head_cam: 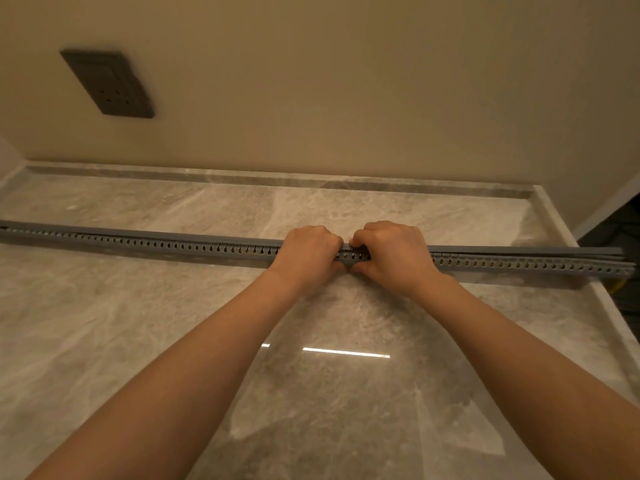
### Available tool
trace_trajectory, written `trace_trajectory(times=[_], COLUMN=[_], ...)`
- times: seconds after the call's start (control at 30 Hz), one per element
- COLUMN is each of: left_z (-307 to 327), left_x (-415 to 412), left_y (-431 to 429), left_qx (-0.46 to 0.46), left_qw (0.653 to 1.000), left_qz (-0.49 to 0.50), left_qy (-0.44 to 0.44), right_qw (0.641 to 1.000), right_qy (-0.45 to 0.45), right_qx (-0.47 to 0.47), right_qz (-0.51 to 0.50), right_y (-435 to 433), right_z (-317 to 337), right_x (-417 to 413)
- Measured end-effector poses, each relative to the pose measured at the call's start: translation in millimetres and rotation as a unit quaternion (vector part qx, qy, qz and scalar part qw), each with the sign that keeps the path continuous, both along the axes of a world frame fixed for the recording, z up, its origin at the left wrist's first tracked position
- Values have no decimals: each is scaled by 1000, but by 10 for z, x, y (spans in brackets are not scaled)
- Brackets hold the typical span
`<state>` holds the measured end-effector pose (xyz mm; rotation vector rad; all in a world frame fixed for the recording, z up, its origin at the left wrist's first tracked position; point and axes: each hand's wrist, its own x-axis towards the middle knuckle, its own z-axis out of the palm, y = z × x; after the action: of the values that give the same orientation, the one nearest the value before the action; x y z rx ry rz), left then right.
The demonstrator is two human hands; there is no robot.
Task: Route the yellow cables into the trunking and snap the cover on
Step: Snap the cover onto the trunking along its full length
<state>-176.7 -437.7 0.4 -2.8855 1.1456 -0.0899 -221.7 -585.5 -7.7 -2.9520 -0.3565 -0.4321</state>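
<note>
A long grey slotted trunking [156, 245] lies across the marble counter from the left edge to the right edge. Its grey cover [519, 251] lies along the top; at the far right end the cover stands slightly apart from the channel. My left hand [308, 252] and my right hand [391, 256] sit side by side at the middle, fingers curled over the cover and thumbs at the near side of the trunking. Glimpses of yellow cable [246, 252] show through the slots. A bit of yellow cable [620, 285] hangs past the counter's right edge.
The marble counter [173, 341] has a raised lip at the back and right [588, 306]. A dark wall socket plate [109, 83] sits on the beige wall at the upper left. A dark gap lies beyond the counter's right edge.
</note>
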Motion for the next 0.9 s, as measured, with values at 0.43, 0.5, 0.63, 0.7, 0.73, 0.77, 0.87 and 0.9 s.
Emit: trace_trajectory(times=[0.43, 0.5, 0.63, 0.7, 0.73, 0.77, 0.87, 0.9], left_z=[-43, -46, -24, -16, -16, -16, -27, -34], left_x=[-68, -68, -60, -58, -55, -53, -43, -41], left_y=[15, 14, 4, 6, 6, 4, -1, 0], left_qx=[16, 19, 18, 16, 14, 13, 13, 14], left_qw=[999, 999, 999, 999, 999, 999, 999, 999], left_qz=[-19, -24, -29, -27, -25, -23, -22, -23], left_qy=[-36, -39, -41, -37, -35, -33, -33, -35], right_qw=[1000, 999, 999, 999, 999, 999, 998, 998], right_qy=[-11, -21, 4, 21, 33, 43, 52, 46], right_qx=[7, 1, 1, -1, -5, -8, -25, -31], right_qz=[22, 30, 40, 38, 30, 20, -4, -3], right_y=[-26, -49, -106, -143, -175, -215, -322, -335], right_z=[-6, -29, -42, -7, 17, 41, 86, 85], right_x=[10, -20, -105, -133, -143, -155, -202, -219])
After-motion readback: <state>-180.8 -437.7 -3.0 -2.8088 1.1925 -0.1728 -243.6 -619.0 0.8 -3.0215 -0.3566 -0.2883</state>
